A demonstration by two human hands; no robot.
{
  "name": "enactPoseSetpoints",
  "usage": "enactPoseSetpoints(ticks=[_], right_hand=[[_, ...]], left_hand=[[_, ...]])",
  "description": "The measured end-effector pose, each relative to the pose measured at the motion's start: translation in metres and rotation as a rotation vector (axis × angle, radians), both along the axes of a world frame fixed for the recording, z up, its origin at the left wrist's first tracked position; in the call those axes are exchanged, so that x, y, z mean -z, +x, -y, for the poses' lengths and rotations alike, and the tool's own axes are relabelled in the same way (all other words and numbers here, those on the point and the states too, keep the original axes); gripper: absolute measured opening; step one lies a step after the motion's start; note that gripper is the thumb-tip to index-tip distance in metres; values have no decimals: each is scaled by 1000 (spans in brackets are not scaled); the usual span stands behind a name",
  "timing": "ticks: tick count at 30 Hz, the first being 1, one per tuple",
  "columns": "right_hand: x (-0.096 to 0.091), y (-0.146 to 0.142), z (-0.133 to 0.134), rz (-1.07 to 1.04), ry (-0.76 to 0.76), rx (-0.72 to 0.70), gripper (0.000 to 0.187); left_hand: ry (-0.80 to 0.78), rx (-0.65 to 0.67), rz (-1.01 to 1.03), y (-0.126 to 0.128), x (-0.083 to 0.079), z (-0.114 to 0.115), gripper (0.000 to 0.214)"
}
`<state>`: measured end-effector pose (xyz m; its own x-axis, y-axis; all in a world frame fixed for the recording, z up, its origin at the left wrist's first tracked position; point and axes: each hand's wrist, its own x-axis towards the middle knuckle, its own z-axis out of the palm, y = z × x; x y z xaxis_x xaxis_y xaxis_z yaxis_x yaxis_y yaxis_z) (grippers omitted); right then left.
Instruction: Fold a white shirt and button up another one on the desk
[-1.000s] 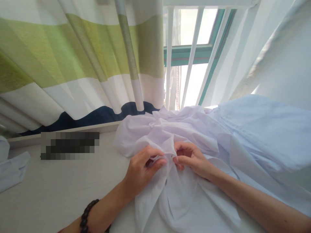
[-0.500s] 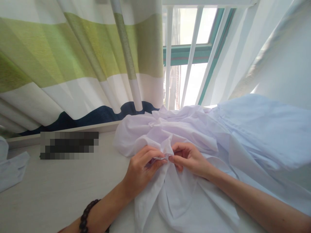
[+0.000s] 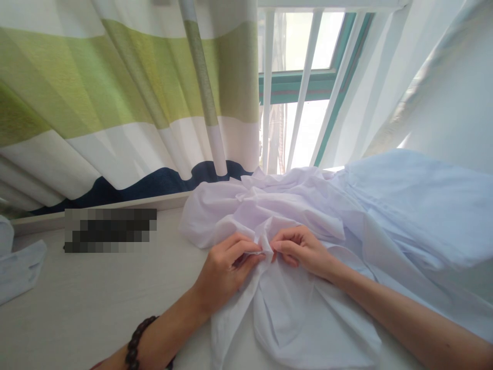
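- White cloth (image 3: 300, 205) lies bunched on the pale surface (image 3: 146, 293), middle to right.
- My left hand (image 3: 225, 264) has a bit pinched, thumb against fingers.
- My right hand (image 3: 304, 254) pinches just beside it, I guess so that little fold stays steady between them.
- Containers? Can't spot any, tbh.

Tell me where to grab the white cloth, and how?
I'd pinch the white cloth at the raised fold between the left hand and the right hand, reaching in from the near side. It stands up as a narrow ridge there, which probably suits thumb and finger; the rest spreads wide and rumpled.
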<state>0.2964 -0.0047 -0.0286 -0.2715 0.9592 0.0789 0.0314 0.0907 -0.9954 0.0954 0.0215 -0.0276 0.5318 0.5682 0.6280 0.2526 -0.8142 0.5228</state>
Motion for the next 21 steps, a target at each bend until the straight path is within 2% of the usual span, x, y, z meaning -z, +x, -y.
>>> enactPoseSetpoints(ticks=[7, 21], right_hand=[[1, -1, 0, 44, -83, -81, 25], [3, 6, -3, 57, -79, -194, 27]], left_hand=[[-97, 38, -11, 0, -1, -4, 6], [-147, 92, -26, -1, -1, -5, 7]])
